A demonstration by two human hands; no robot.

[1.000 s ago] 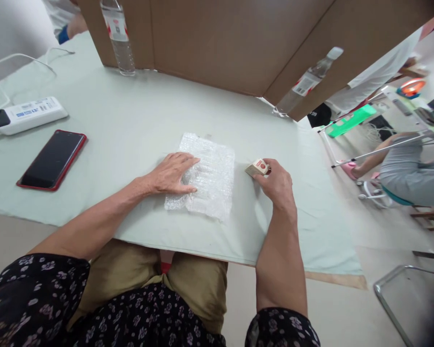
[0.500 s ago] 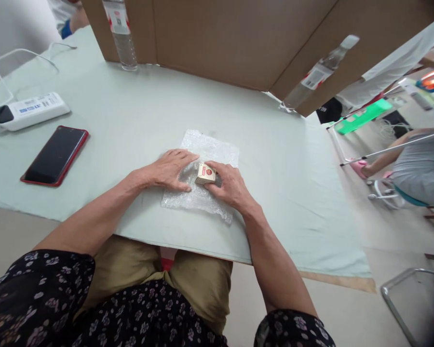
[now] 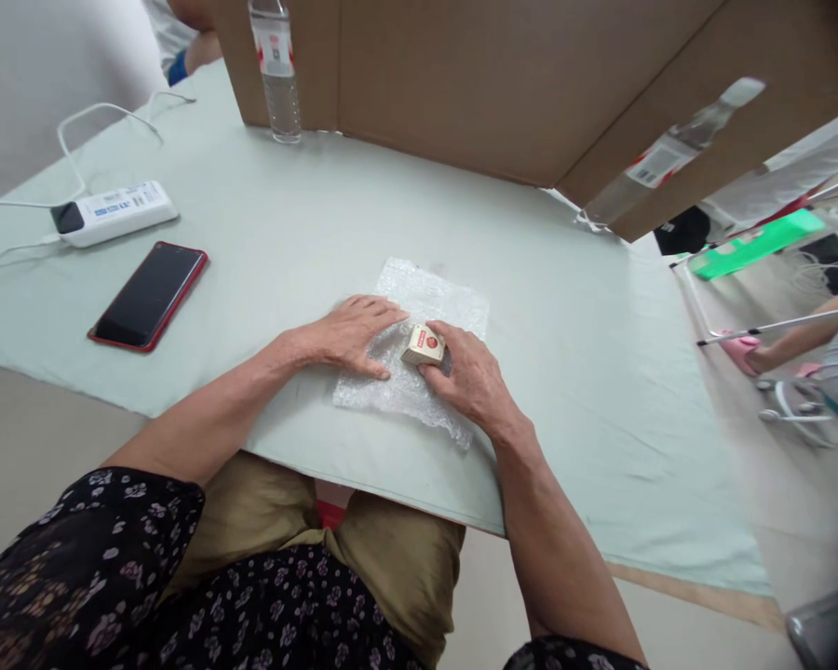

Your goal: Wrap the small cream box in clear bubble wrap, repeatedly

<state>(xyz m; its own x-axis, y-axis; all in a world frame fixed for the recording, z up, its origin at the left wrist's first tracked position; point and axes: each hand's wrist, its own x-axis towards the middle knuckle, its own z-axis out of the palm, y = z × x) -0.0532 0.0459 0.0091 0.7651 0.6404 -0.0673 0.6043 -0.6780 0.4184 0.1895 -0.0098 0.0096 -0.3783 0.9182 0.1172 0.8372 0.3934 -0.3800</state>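
A small cream box (image 3: 424, 345) with a red label and a round red mark sits on a sheet of bubble wrap (image 3: 398, 399) on the table. My right hand (image 3: 469, 372) has its thumb and fingers around the right side of the box. On the left part of the wrap lies my left hand (image 3: 355, 336), fingers spread and thumb apart, with a gap between it and the box. It holds nothing.
Left on the pale tablecloth (image 3: 251, 223) are a phone (image 3: 149, 296) and a white power strip (image 3: 122, 214) with cables. Bottles (image 3: 281, 93) (image 3: 660, 160) stand against a cardboard panel (image 3: 447, 84) behind. A person's leg (image 3: 803, 330) shows at right.
The whole view has shifted, so the table and the things on it appear farther right. Both hands keep about the same places beside the box.
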